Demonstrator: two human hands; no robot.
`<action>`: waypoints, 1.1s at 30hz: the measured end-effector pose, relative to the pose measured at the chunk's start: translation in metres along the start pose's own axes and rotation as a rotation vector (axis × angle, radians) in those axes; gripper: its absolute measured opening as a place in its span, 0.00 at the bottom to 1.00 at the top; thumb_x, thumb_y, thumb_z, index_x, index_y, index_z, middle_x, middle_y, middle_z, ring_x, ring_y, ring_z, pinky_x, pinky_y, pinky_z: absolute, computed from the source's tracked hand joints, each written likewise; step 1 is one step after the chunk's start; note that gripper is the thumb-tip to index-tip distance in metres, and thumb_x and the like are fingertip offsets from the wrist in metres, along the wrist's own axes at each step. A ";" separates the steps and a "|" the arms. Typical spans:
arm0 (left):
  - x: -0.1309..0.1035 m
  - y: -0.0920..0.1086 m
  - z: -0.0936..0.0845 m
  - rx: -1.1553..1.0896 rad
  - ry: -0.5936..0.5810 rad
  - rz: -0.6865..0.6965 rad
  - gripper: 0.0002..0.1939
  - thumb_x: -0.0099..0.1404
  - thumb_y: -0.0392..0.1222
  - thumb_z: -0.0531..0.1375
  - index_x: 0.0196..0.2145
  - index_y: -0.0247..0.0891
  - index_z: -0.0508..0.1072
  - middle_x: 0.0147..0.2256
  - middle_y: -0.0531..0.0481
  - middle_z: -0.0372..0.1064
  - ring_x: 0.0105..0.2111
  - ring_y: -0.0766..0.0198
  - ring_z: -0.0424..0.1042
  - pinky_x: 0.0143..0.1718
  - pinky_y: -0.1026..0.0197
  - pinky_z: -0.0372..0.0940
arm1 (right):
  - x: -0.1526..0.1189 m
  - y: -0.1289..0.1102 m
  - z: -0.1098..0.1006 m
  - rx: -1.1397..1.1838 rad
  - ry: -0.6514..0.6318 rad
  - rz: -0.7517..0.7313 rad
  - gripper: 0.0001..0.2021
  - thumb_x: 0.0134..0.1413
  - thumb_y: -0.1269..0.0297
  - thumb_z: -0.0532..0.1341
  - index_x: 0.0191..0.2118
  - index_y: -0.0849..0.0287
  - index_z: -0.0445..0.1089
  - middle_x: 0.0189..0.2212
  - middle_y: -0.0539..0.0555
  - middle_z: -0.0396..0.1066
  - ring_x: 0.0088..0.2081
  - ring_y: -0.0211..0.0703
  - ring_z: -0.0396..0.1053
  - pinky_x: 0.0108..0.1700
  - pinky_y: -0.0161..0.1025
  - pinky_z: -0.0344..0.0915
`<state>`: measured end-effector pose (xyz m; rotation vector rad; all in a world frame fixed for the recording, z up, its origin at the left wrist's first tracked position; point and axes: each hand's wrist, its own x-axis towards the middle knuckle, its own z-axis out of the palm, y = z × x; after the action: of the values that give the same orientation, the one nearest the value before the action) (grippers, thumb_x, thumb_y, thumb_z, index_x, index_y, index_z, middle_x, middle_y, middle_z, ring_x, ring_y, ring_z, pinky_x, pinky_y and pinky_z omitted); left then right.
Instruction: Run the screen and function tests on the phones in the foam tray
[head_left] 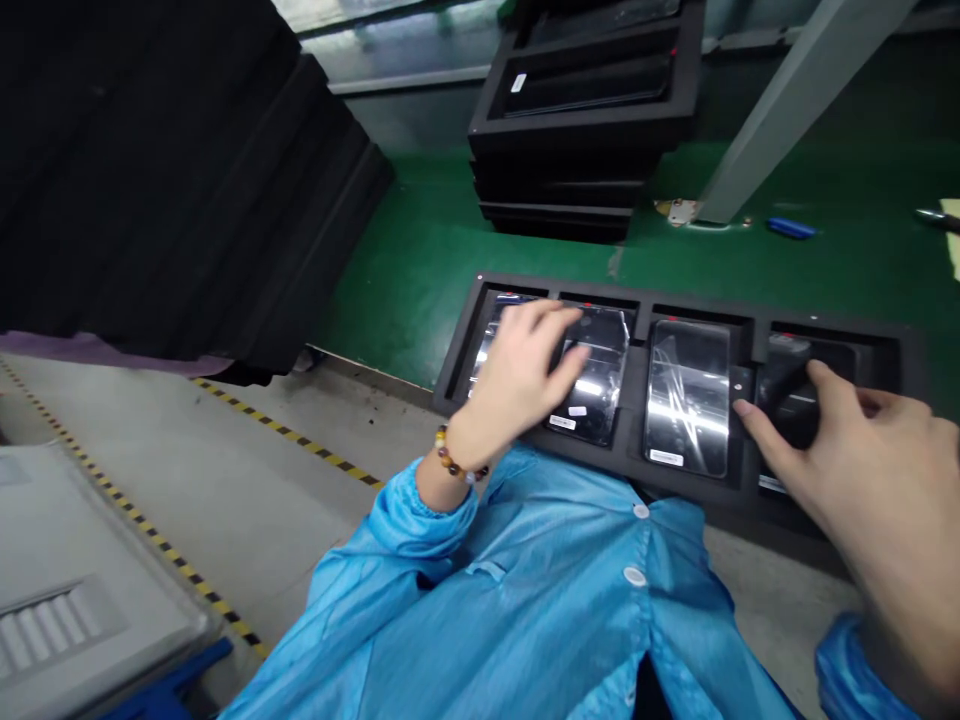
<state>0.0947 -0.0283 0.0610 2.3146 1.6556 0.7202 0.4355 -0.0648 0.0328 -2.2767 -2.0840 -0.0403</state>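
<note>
A black foam tray [636, 400] lies at the green table's front edge, with glossy dark panels in its four compartments. Over the leftmost panel [487, 335] and beside the second panel [600, 385] is my left hand [521, 370], fingers apart and slightly bent. The third panel [688, 395] lies uncovered, with a white label at its lower edge. My right hand [870, 450] is over the rightmost compartment, thumb and fingers spread beside the dark panel [791, 400]; its far fingers are partly hidden.
Stacked black trays [570, 125] stand behind, and a tall black stack [150, 180] is at the left. A grey metal post [802, 105] rises from the green table [420, 270]. A blue pen cap [790, 228] and a pen [937, 218] lie to the right.
</note>
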 end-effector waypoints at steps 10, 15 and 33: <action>0.024 0.142 0.083 0.310 -0.279 0.089 0.32 0.80 0.49 0.60 0.74 0.31 0.68 0.77 0.31 0.58 0.71 0.37 0.63 0.54 0.38 0.81 | -0.005 0.015 -0.027 -0.064 -0.108 0.016 0.40 0.67 0.31 0.56 0.70 0.56 0.74 0.46 0.72 0.76 0.44 0.72 0.79 0.39 0.58 0.74; 0.039 0.153 0.085 0.309 -0.317 0.015 0.29 0.78 0.41 0.61 0.73 0.33 0.71 0.70 0.29 0.66 0.66 0.38 0.67 0.46 0.46 0.82 | -0.030 0.005 -0.032 -0.040 -0.115 -0.015 0.39 0.70 0.35 0.55 0.71 0.62 0.72 0.56 0.78 0.73 0.50 0.76 0.78 0.42 0.61 0.77; 0.047 0.123 0.039 -0.117 -0.349 -0.038 0.23 0.65 0.48 0.73 0.58 0.53 0.83 0.50 0.44 0.69 0.50 0.48 0.72 0.45 0.47 0.78 | 0.009 0.086 -0.021 0.423 0.156 0.024 0.25 0.76 0.43 0.57 0.62 0.55 0.77 0.57 0.64 0.80 0.60 0.63 0.75 0.64 0.60 0.71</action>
<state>0.2280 -0.0227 0.0931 2.1704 1.4558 0.3656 0.5218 -0.0648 0.0526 -1.9771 -1.7833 0.1976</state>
